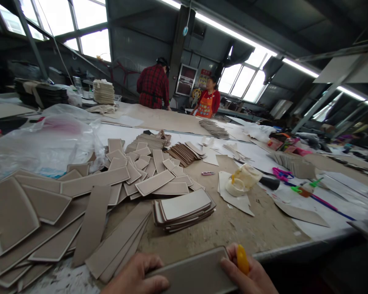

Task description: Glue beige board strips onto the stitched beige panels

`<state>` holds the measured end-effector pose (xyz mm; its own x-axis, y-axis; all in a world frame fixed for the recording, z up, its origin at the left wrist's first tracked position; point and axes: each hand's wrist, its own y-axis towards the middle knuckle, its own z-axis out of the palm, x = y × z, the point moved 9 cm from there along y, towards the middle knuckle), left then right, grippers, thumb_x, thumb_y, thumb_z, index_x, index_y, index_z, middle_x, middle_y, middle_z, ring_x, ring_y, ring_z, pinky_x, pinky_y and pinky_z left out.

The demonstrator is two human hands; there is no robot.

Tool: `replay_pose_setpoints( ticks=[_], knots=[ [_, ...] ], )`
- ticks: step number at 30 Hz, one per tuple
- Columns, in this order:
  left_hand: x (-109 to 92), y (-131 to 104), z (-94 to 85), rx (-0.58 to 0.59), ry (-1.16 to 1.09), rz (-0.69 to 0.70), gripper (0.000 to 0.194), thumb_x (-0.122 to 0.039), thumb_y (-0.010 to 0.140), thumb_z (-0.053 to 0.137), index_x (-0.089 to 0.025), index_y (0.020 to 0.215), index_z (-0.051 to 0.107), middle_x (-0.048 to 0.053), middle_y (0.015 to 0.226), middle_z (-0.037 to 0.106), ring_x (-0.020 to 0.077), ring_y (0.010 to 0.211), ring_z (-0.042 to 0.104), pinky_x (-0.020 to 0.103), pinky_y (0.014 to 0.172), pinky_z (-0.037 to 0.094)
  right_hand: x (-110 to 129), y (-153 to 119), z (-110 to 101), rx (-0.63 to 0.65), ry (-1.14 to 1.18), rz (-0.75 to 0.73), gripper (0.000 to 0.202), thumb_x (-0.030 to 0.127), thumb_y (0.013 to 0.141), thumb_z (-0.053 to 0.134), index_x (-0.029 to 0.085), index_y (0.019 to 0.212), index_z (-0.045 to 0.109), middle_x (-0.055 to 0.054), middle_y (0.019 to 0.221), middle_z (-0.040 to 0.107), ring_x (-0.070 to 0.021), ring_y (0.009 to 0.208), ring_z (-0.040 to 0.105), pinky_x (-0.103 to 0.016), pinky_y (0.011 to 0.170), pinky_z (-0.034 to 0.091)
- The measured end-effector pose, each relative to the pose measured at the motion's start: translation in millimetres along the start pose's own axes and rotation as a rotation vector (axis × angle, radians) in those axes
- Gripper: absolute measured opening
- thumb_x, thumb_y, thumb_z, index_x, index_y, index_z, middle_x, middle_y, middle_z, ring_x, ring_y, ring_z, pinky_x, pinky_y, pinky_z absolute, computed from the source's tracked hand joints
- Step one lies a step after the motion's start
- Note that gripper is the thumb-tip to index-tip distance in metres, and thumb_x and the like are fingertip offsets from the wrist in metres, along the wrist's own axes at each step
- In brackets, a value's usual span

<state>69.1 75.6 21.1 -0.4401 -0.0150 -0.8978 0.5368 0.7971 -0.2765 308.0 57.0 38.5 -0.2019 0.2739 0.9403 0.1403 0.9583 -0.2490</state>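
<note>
At the bottom of the view, a grey-brown rectangular panel [196, 271] with a thin edge is held between my two hands. My left hand [138, 274] grips its left end, thumb on top. The right end is pinched by my right hand [248, 271], which also has a yellow object [242, 260], perhaps a tool handle, tucked between its fingers; its far end is hidden. Just beyond the panel lies a stack of similar pieces [184, 206], the top one paler. Long flat strips [122, 241] fan out beside my left hand.
Loose light-edged panels [95, 181] spread in a heap on the left, near a clear plastic bag [49, 134]. A white container with yellow [242, 181], a small pink cutter-like item [207, 173] and purple scissors [282, 174] lie on the table. Two people stand beyond it.
</note>
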Motion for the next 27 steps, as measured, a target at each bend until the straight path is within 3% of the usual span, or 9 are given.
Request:
replay_pose_setpoints(
  ticks=[3,7,10,12,14,16,19,23,27],
  knots=[
    [-11.7,-1.7,-7.2,0.114,-0.273,-0.110,0.031,-0.045,0.072,0.058,-0.014,0.072,0.057,-0.006,0.057,0.048,0.0078,0.053,0.042,0.017,0.048,0.030,13.1,8.2,-5.1,-0.051,-0.022,0.001,0.047,0.065,0.070,0.058,0.020,0.067,0.045,0.007,0.055,0.034,-0.0076,0.048,0.031,-0.019,0.044,0.024],
    [-47.4,18.5,-72.6,-0.050,-0.197,-0.056,0.038,-0.052,0.072,0.057,-0.014,0.077,0.062,-0.003,0.067,0.057,0.0109,0.059,0.049,0.019,0.055,0.037,25.5,15.8,-20.6,-0.196,0.041,0.023,0.050,0.069,0.074,0.050,0.019,0.073,0.049,0.006,0.055,0.043,-0.0064,0.043,0.029,-0.020,0.041,0.022],
    [-72.5,33.2,-150.2,-0.513,0.070,0.065,0.046,-0.058,0.076,0.051,-0.017,0.094,0.064,0.003,0.089,0.065,0.0199,0.079,0.058,0.029,0.071,0.045,35.2,17.6,-33.4,-0.270,0.061,0.009,0.051,0.069,0.073,0.050,0.018,0.077,0.053,0.002,0.058,0.051,-0.0090,0.046,0.039,-0.021,0.043,0.031],
    [-90.8,28.5,-175.7,-0.848,0.359,0.223,0.058,-0.061,0.075,0.052,-0.016,0.112,0.057,0.008,0.110,0.061,0.0261,0.099,0.055,0.039,0.088,0.041,40.4,20.2,-39.5,-0.290,0.026,-0.009,0.053,0.070,0.072,0.050,0.018,0.076,0.055,0.000,0.059,0.053,-0.0116,0.050,0.046,-0.023,0.046,0.037],
    [-96.8,35.1,-157.8,-0.867,0.598,0.363,0.070,-0.062,0.073,0.056,-0.014,0.124,0.048,0.012,0.123,0.054,0.0291,0.113,0.047,0.044,0.098,0.035,43.8,25.5,-42.3,-0.292,-0.025,-0.029,0.054,0.071,0.072,0.050,0.018,0.075,0.056,-0.001,0.059,0.055,-0.0124,0.050,0.048,-0.023,0.046,0.039],
    [-87.4,50.9,-120.6,-0.674,0.748,0.399,0.076,-0.060,0.069,0.064,-0.013,0.127,0.045,0.014,0.126,0.052,0.0302,0.117,0.044,0.046,0.100,0.034,47.7,32.4,-44.1,-0.300,-0.082,-0.065,0.054,0.071,0.072,0.049,0.018,0.074,0.057,-0.001,0.059,0.056,-0.0120,0.048,0.047,-0.023,0.044,0.038],
    [-65.5,66.5,-77.3,-0.428,0.846,0.289,0.076,-0.049,0.065,0.073,-0.011,0.125,0.047,0.016,0.122,0.055,0.0316,0.114,0.048,0.047,0.098,0.038,54.9,43.8,-50.4,-0.304,-0.172,-0.127,0.055,0.071,0.074,0.046,0.018,0.074,0.057,-0.003,0.061,0.059,-0.0136,0.050,0.051,-0.026,0.047,0.043],
    [-53.6,73.1,-66.4,-0.380,0.850,0.226,0.063,-0.033,0.069,0.071,-0.011,0.124,0.049,0.015,0.120,0.058,0.0299,0.110,0.052,0.044,0.094,0.041,72.0,54.5,-89.5,-0.421,-0.374,-0.212,0.062,0.074,0.076,0.036,0.018,0.076,0.061,-0.007,0.072,0.064,-0.0206,0.069,0.060,-0.032,0.063,0.048],
    [-46.8,76.4,-71.5,-0.449,0.821,0.342,0.058,-0.040,0.072,0.066,-0.018,0.123,0.050,0.011,0.117,0.060,0.0283,0.107,0.055,0.041,0.090,0.043,91.9,64.8,-146.9,-0.656,-0.587,-0.255,0.067,0.076,0.077,0.027,0.019,0.073,0.061,-0.007,0.070,0.063,-0.0213,0.068,0.059,-0.032,0.062,0.047]
  ],
)
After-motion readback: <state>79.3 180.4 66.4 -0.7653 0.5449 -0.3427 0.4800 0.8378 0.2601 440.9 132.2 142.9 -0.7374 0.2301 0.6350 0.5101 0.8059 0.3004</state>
